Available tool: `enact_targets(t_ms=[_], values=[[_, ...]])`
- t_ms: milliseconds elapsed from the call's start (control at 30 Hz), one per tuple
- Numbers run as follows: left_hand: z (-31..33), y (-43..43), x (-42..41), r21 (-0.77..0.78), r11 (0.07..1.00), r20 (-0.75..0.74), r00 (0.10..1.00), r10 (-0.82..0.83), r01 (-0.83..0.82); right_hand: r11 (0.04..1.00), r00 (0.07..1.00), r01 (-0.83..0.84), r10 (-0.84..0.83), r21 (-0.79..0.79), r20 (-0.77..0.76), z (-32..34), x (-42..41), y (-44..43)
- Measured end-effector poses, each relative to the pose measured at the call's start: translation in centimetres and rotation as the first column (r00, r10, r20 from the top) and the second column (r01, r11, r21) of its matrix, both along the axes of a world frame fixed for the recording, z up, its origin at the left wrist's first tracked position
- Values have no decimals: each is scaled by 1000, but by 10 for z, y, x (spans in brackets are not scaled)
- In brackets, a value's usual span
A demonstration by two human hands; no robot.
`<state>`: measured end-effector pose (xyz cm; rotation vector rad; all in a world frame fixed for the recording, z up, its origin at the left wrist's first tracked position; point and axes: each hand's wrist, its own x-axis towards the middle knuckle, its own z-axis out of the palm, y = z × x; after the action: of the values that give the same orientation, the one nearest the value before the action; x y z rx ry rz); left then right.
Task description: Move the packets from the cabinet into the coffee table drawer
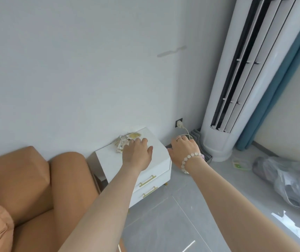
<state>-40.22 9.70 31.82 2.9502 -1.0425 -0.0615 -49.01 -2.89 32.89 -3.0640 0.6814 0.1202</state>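
A pile of small white and yellow packets (127,138) lies on top of a low white cabinet (109,159) against the wall. My left hand (138,151) reaches over the cabinet top, palm down, its fingertips touching the near edge of the pile. My right hand (183,149), with a ring and a bead bracelet, hovers past the cabinet's right edge, fingers slightly curled and empty. The cabinet has two shut drawers with gold handles (147,180). The coffee table is not in view.
An orange sofa (27,188) stands left of the cabinet. A tall white air conditioner (236,106) stands in the right corner beside a blue curtain (280,88). A wall socket with a plug (179,123) is behind the cabinet. A grey plastic bag (291,182) lies on the floor.
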Motion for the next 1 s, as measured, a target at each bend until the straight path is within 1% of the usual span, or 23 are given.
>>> enact_targets(t_ms=[100, 200, 300, 400, 467, 633, 767, 867, 1000], values=[[-5, 0, 26, -20, 999, 5, 999, 46, -46, 999, 999, -28, 27, 15, 28, 1, 28, -7], [-2, 0, 55, -82, 988, -29, 992, 127, -128, 997, 995, -71, 71, 8, 75, 5, 62, -17], [-8, -3, 87, -113, 973, -45, 979, 199, -203, 996, 994, -89, 90, -18, 70, 2, 98, -34], [-19, -10, 119, -74, 961, -56, 963, 264, -268, 991, 990, -131, 132, -25, 46, -9, 137, -51], [-27, -19, 139, -42, 958, -56, 958, 281, -283, 985, 984, -173, 173, -12, 35, -17, 166, -60], [-31, -55, 208, -85, 940, -100, 942, 321, -329, 973, 974, -227, 228, 29, -6, -41, 230, -95], [-39, -74, 259, -47, 941, -67, 941, 331, -335, 973, 973, -226, 227, 52, -28, -51, 286, -129], [-54, -79, 295, -18, 922, -46, 922, 385, -387, 970, 971, -233, 236, 71, -31, -62, 328, -148], [-84, -79, 329, 45, 906, -97, 901, 422, -420, 971, 969, -223, 230, 87, -92, -93, 364, -166]])
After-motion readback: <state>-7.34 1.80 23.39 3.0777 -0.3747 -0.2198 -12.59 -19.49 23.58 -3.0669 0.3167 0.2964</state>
